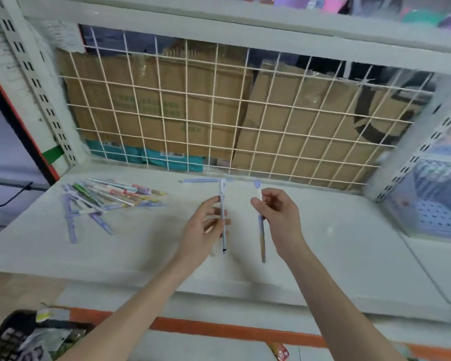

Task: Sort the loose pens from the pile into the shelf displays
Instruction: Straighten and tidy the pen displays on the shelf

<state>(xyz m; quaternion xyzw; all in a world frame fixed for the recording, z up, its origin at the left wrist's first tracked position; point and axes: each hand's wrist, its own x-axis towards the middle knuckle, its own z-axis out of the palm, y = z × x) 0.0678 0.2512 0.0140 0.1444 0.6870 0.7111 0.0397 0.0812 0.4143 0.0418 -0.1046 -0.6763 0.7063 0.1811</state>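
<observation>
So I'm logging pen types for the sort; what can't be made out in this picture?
- Head view: print on the pen in the left hand and on the pen in the right hand: blurred, too small.
- Pile of pens: count unclear; they overlap.
- Cardboard boxes: labels blurred behind the wire grid.
- Black basket: cut off by the bottom left corner.
</observation>
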